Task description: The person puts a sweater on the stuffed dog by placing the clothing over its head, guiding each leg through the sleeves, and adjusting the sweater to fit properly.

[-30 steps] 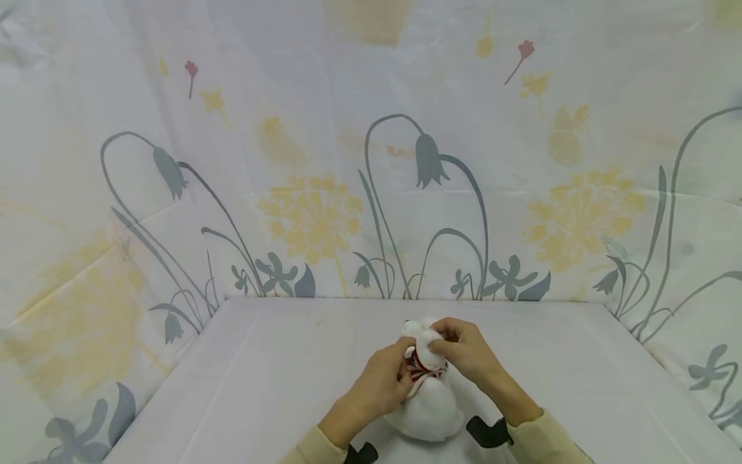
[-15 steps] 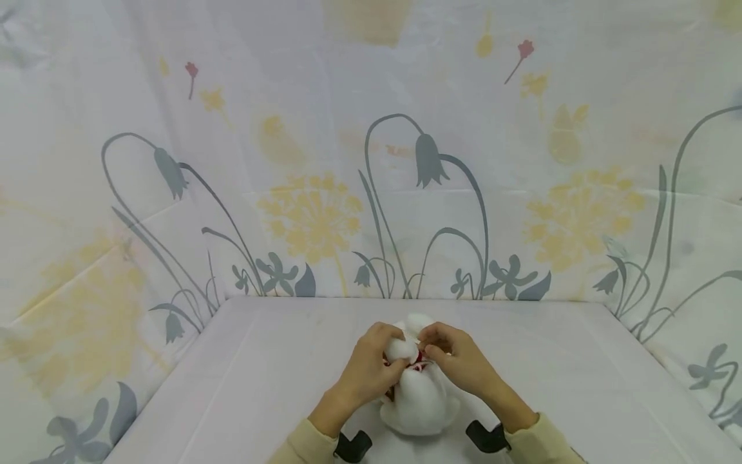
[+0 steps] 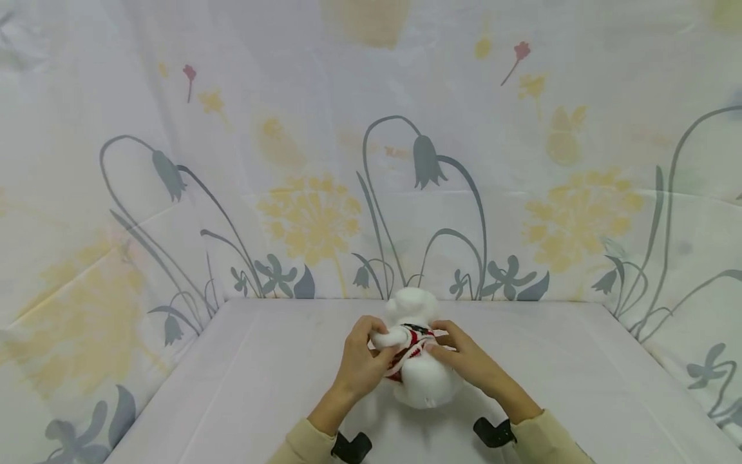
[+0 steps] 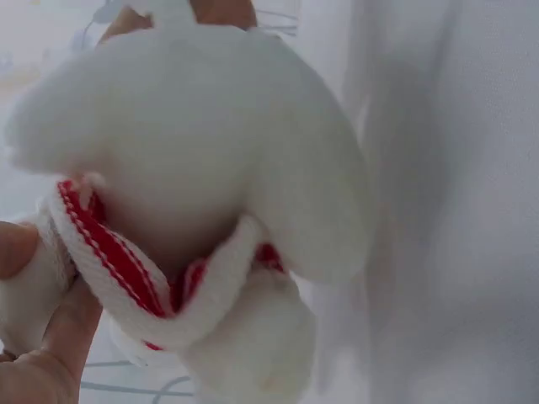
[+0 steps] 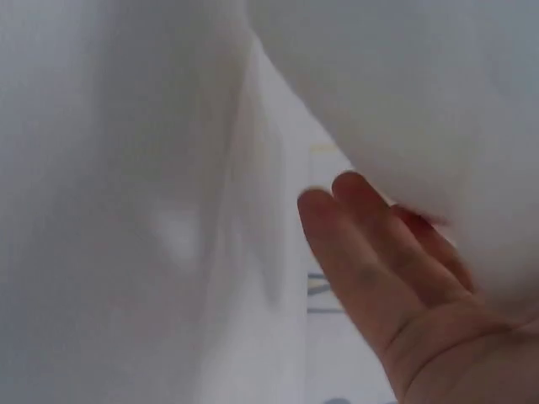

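A white stuffed toy (image 3: pixel 428 381) wearing a small red-and-white knitted sweater (image 3: pixel 415 343) is held at a tilt over the table, its back half towards me. My left hand (image 3: pixel 356 364) grips one of its white arms between thumb and fingers. On the other side, my right hand (image 3: pixel 472 362) holds the toy at the sweater's edge, thumb in front and fingers behind. Close up in the left wrist view, the sweater's white trim (image 4: pixel 143 286) is bunched up around the toy's middle. Two fingers (image 5: pixel 358 252) extend past the toy's body in the right wrist view.
The white-covered table (image 3: pixel 278 348) spreads out around the toy. Behind it hangs a white cloth (image 3: pixel 324 84) printed with grey and yellow flowers. Black camera mounts sit at the left wrist (image 3: pixel 351 446) and right wrist (image 3: pixel 493 432).
The toy has been turned and lifted up and away, so its head stands higher against the back edge. My left hand has shifted from its neck area to an arm; the right has moved onto the sweater.
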Available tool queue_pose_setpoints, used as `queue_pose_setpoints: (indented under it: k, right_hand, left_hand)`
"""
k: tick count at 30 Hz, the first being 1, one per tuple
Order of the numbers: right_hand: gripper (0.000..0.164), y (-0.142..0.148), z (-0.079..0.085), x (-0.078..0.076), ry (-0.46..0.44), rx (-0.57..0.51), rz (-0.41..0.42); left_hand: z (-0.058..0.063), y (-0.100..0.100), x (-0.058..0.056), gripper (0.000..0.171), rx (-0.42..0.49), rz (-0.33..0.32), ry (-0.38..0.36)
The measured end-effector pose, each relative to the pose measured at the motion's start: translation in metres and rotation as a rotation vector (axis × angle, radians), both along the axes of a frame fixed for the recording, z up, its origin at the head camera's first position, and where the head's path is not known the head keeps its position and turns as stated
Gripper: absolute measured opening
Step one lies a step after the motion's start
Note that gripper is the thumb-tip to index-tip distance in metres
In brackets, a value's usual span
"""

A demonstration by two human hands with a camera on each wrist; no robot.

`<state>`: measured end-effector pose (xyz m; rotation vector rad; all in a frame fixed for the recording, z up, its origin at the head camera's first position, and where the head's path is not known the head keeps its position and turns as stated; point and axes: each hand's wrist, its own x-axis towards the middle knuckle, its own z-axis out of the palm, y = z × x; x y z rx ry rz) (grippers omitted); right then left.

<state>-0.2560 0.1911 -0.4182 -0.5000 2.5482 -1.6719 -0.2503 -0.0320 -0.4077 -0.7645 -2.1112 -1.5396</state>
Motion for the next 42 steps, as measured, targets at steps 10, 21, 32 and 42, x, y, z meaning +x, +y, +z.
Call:
queue_pose_setpoints:
  k: [10, 21, 32, 42]
  right_hand:
    - [0.058, -0.007, -0.002, 0.001, 0.106, -0.065, -0.025]
    - [0.048, -0.022, 0.001, 0.010, 0.219, -0.034, -0.019]
    - [0.023, -0.029, -0.007, 0.007, 0.530, 0.035, 0.011]
    - [0.015, -0.041, -0.014, 0.001, 0.781, 0.040, 0.046]
  left_hand:
    - [-0.003, -0.008, -0.006, 0.021, -0.167, -0.015, -0.009]
    - [0.018, -0.013, 0.004, 0.013, -0.609, 0.219, 0.207]
    - [0.020, -0.011, 0.009, 0.015, -0.577, 0.187, 0.162]
    - [0.023, -0.013, 0.009, 0.012, -0.618, 0.155, 0.118]
